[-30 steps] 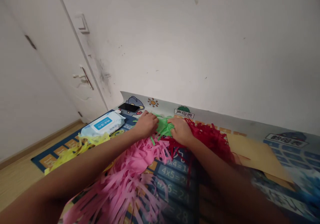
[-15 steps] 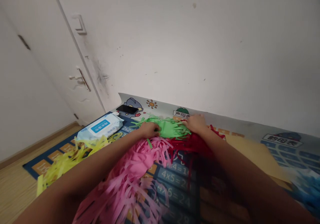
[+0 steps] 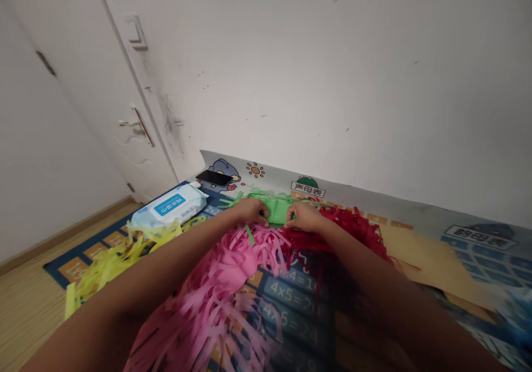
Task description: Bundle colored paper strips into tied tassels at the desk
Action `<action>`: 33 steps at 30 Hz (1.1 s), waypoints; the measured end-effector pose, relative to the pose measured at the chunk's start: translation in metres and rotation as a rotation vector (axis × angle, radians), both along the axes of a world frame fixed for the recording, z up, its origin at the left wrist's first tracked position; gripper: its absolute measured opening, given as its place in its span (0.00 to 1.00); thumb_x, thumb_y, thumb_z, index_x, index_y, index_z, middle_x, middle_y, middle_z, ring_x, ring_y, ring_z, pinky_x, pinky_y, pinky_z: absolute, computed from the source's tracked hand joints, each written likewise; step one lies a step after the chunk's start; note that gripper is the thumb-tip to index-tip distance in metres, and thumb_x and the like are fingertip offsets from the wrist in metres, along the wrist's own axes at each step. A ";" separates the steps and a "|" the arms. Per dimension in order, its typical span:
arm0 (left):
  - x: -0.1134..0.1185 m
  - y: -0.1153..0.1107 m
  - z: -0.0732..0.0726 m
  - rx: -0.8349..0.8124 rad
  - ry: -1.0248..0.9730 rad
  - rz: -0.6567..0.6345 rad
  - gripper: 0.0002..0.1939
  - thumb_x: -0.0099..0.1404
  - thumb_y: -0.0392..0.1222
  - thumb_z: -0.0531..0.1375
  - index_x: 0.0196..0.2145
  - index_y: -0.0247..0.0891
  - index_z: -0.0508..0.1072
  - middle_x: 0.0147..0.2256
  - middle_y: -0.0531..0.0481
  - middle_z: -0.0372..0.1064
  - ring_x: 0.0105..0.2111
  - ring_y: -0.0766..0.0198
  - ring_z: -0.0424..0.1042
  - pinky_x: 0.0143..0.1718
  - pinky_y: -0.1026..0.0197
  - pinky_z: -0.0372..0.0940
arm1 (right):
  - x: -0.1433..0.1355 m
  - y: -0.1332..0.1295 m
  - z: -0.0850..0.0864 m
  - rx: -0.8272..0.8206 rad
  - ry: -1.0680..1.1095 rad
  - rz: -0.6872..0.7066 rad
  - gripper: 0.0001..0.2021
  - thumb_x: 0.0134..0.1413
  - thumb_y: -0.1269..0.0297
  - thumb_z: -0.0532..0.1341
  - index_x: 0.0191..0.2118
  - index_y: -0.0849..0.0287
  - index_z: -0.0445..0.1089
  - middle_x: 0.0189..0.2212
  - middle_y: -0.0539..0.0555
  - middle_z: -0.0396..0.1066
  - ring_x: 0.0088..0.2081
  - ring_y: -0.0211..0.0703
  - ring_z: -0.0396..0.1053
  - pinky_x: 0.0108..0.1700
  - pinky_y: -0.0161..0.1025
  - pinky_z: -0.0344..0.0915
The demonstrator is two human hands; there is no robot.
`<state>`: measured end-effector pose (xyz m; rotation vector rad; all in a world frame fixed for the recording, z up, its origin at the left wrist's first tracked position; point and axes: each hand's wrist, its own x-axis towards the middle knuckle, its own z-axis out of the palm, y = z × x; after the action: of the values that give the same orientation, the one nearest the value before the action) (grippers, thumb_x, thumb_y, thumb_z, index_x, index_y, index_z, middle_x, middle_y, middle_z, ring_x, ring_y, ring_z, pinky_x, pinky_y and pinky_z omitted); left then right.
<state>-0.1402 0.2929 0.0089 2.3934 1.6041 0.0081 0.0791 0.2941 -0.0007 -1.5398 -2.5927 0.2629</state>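
A bright green fringed paper piece (image 3: 277, 210) lies near the back of the mat, with cut strips spreading at its ends. My left hand (image 3: 251, 211) is closed on its left side, fingers curled at the edge. On the opposite side my right hand (image 3: 302, 217) pinches the green paper, thumb and fingers together. Just in front is pink fringed paper (image 3: 233, 272), its strips fanned towards me. Red fringed paper (image 3: 351, 228) lies beside and partly under my right forearm. Yellow fringed paper (image 3: 112, 255) sits left of my left forearm.
A wet wipes pack (image 3: 170, 205) and a black phone (image 3: 214, 178) lie at the back left. The printed mat (image 3: 286, 305) curls up against the wall (image 3: 311, 83). Orange-yellow paper sheets (image 3: 432, 255) and blue strips (image 3: 517, 316) are at the right. A door (image 3: 83, 95) stands at left.
My right hand has moved down and left from the back right edge onto the green paper's near right side. More red paper shows. My left hand stays nearly in place.
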 end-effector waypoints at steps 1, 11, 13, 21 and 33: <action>-0.001 0.001 -0.001 -0.006 -0.011 0.001 0.20 0.48 0.55 0.69 0.38 0.47 0.81 0.32 0.53 0.78 0.35 0.56 0.73 0.37 0.62 0.59 | 0.002 0.002 -0.001 -0.012 0.009 -0.003 0.10 0.44 0.54 0.70 0.30 0.54 0.77 0.34 0.51 0.77 0.40 0.46 0.72 0.39 0.36 0.59; -0.004 0.002 -0.007 0.028 -0.077 -0.034 0.08 0.58 0.46 0.63 0.32 0.45 0.82 0.30 0.53 0.78 0.33 0.62 0.72 0.39 0.63 0.58 | 0.004 0.006 -0.010 -0.048 0.075 0.002 0.06 0.52 0.65 0.63 0.30 0.54 0.79 0.29 0.50 0.78 0.32 0.40 0.72 0.33 0.32 0.58; 0.000 -0.002 -0.008 0.099 -0.079 -0.053 0.06 0.56 0.44 0.64 0.31 0.44 0.81 0.34 0.49 0.78 0.39 0.57 0.71 0.44 0.59 0.57 | 0.004 0.005 -0.010 -0.026 0.091 0.007 0.06 0.52 0.65 0.64 0.30 0.55 0.79 0.30 0.50 0.78 0.34 0.41 0.73 0.35 0.33 0.59; 0.020 -0.007 -0.010 0.201 -0.148 -0.182 0.03 0.52 0.33 0.62 0.26 0.36 0.77 0.33 0.44 0.75 0.41 0.55 0.68 0.42 0.59 0.56 | 0.003 -0.001 -0.004 0.039 0.132 0.021 0.05 0.53 0.65 0.64 0.30 0.55 0.78 0.35 0.51 0.78 0.39 0.43 0.72 0.41 0.35 0.60; 0.019 0.009 -0.024 -0.070 -0.275 -0.123 0.09 0.60 0.41 0.64 0.27 0.33 0.70 0.21 0.58 0.63 0.20 0.71 0.61 0.24 0.66 0.57 | 0.004 -0.011 -0.011 0.085 0.145 0.002 0.10 0.49 0.63 0.67 0.39 0.53 0.74 0.35 0.48 0.78 0.41 0.43 0.72 0.44 0.38 0.57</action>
<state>-0.1212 0.3020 -0.0150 2.3151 1.3115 0.2428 0.0833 0.2834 -0.0116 -1.4342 -2.4614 0.2509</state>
